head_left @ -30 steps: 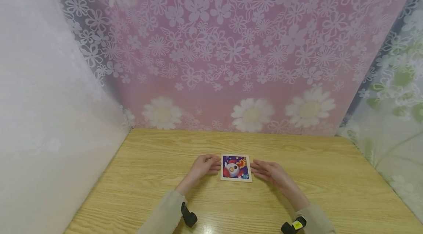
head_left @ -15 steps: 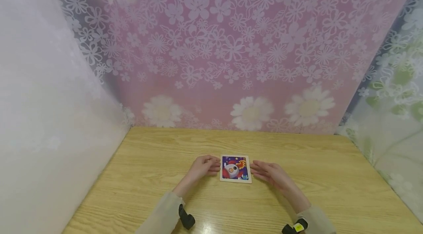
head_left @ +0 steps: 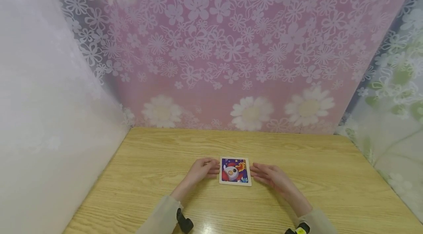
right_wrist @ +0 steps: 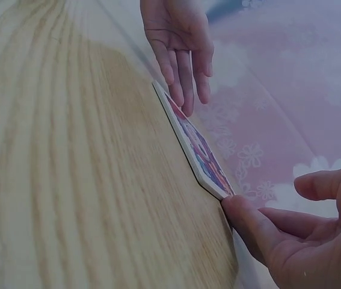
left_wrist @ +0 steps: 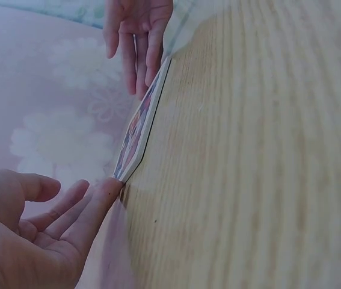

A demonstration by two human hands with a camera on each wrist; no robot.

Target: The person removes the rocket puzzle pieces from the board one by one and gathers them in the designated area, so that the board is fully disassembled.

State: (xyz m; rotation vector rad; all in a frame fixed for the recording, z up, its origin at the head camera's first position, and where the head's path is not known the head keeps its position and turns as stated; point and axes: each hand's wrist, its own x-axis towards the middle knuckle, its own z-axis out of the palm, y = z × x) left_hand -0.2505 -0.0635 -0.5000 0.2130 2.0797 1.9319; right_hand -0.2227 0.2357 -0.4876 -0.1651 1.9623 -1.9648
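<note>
A square picture puzzle board (head_left: 235, 171) with a pale border lies flat on the wooden table. Its print shows a red and white rocket with a flame on dark blue. On its left side is my left hand (head_left: 202, 169), fingers extended, fingertips at the board's edge. My right hand (head_left: 272, 177) mirrors it on the right side, fingers fairly straight. In the left wrist view the board (left_wrist: 139, 129) appears edge-on, with a left fingertip at its corner. The right wrist view shows the board (right_wrist: 197, 150) with a right fingertip at its near corner.
The wooden table (head_left: 165, 146) meets a pink flowered backdrop (head_left: 205, 61) at its far edge. A whitish sheet (head_left: 49, 116) hangs on the left and a flowered sheet (head_left: 396, 123) on the right. Black straps with small devices (head_left: 184, 222) sit at the wrists.
The board has shifted slightly toward the person, and both hands have moved with it at its sides. The finger poses look about the same.
</note>
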